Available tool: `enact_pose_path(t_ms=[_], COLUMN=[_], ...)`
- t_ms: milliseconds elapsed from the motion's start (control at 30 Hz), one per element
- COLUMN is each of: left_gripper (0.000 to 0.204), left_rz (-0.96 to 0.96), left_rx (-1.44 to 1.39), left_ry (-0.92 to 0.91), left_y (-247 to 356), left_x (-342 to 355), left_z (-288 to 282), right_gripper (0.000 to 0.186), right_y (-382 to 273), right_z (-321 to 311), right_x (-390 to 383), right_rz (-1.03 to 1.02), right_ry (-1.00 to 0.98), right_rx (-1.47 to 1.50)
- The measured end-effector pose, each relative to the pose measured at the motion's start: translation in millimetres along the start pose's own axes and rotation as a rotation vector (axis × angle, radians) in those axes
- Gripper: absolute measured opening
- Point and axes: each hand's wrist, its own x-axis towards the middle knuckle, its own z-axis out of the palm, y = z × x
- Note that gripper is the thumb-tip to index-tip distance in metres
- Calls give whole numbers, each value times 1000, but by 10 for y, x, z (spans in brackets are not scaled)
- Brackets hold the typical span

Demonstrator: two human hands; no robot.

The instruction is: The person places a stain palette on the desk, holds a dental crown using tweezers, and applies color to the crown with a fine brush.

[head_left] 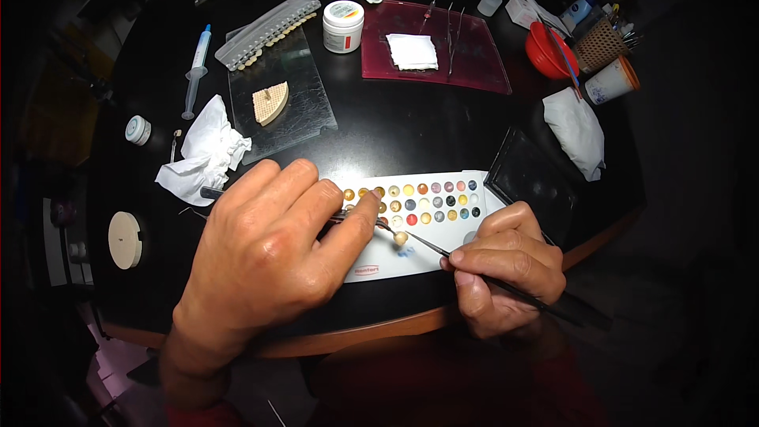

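Note:
My left hand [273, 241] is closed round slim dark metal tweezers [211, 193], mostly hidden under the fingers. At their tip sits a small cream-coloured tooth crown [401, 238], held above a white palette card [431, 259]. My right hand [510, 273] pinches a fine brush [431, 246] like a pen, its thin tip at or very near the crown; contact cannot be made out. Rows of small round colour pans [423, 188] in yellow, brown, pink, blue and grey fill the card's upper part. A blue smear [406, 252] marks the card below the crown.
A dark open case [530, 182] lies right of the card. Crumpled tissue [207, 150], a syringe [196, 71], a honeycomb firing tray [270, 103] and a shade guide [265, 32] lie left. Behind are a white jar [343, 28], a red glass slab [482, 63] and a red bowl [547, 51].

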Motion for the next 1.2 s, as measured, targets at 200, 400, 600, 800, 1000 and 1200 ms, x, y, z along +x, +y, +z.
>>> enact_pose_path(t_ms=[200, 400, 600, 800, 1000, 1200], left_gripper=[30, 30, 30, 30, 31, 32], left_rz=[-11, -10, -23, -23, -19, -17], left_rx=[-13, -13, -17, -17, -24, -17], left_ry=[-16, -1, 1, 3, 1, -4], left_y=[18, 15, 31, 25, 18, 12], left_x=[-15, -15, -10, -12, -9, -18], left_z=[-6, 8, 4, 4, -5, 6], right_gripper=[24, 23, 23, 25, 27, 30], right_y=[-30, -40, -51, -47, -74, -54], right_z=[71, 80, 70, 74, 51, 92], right_x=[10, 26, 16, 22, 19, 21], right_rz=[-7, -5, -1, -12, -7, -31], right_ry=[-13, -37, -32, -37, -47, -44], right_rx=[-37, -65, -66, -65, -63, -69])
